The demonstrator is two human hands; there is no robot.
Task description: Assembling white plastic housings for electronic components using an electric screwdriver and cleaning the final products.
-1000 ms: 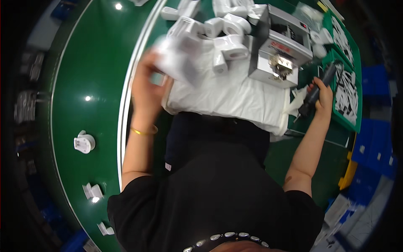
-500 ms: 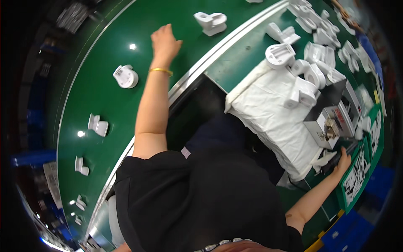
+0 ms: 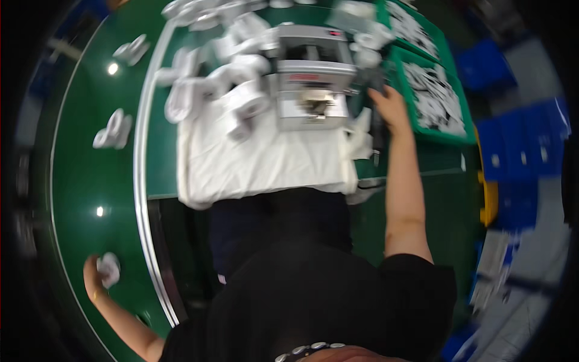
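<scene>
At the lower left, my left hand (image 3: 93, 277) has its fingers curled against a white moulded plastic part (image 3: 109, 269) on the green belt (image 3: 78, 199); motion blurs the grip. My right hand (image 3: 392, 108) is closed on a black electric screwdriver (image 3: 377, 123) with a thin tip pointing toward me, beside the grey metal box fixture (image 3: 313, 114). A crumpled white piece (image 3: 360, 137) lies left of the screwdriver. Before me, a white cloth (image 3: 265, 169) covers the work table, with several white plastic parts (image 3: 247, 102) heaped at its far left.
Two more white parts, a nearer one (image 3: 114, 128) and a farther one (image 3: 131, 50), sit along the belt. A metal rail (image 3: 142, 181) divides belt from table. Green trays (image 3: 455, 136) of small pieces stand at the right, blue bins (image 3: 525, 145) beyond them.
The view has turned, bringing the fixture to the middle. My left hand, empty over the belt before, is now at a white part. My right hand stays on the screwdriver.
</scene>
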